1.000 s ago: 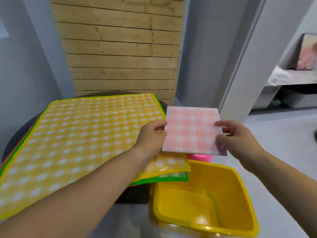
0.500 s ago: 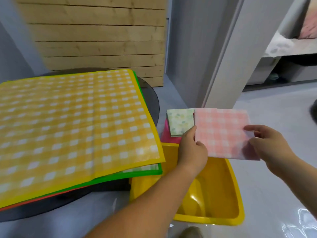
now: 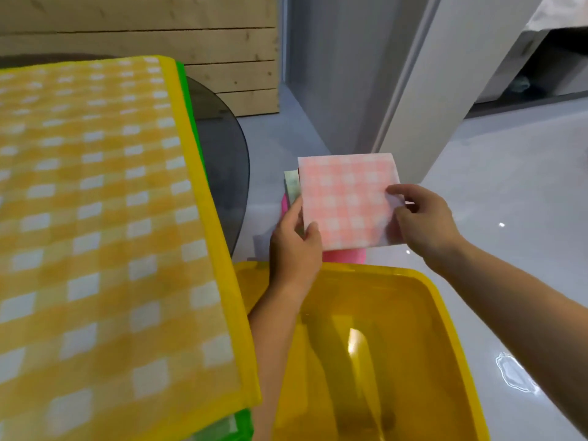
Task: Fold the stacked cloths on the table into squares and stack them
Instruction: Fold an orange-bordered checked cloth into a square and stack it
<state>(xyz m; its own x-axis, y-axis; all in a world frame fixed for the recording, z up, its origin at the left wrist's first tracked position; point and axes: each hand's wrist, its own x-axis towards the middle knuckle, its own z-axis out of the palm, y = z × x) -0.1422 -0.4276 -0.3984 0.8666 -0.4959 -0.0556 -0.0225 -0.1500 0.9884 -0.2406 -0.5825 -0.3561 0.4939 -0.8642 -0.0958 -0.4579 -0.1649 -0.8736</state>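
Note:
A folded pink checked cloth square (image 3: 346, 198) is held between both hands. My left hand (image 3: 294, 246) pinches its lower left edge and my right hand (image 3: 420, 221) pinches its right edge. The square sits over a folded pale green cloth (image 3: 291, 186), of which only a strip shows at the left. Both lie above a pink stool or stand (image 3: 343, 256) that is mostly hidden. On the dark round table (image 3: 222, 160) at the left lies a stack of unfolded cloths, with a yellow checked cloth (image 3: 95, 218) on top and a green one (image 3: 187, 100) showing at its edge.
A yellow plastic tub (image 3: 429, 313) stands on the floor right below my forearms, beside the table. A wooden slatted panel (image 3: 222, 43) leans at the back. A white door frame (image 3: 429, 74) rises behind the stool. Glossy white floor spreads to the right.
Both hands carried the pink square from over the table's edge rightward and down onto the green folded cloth beside the tub. My view swung right with it.

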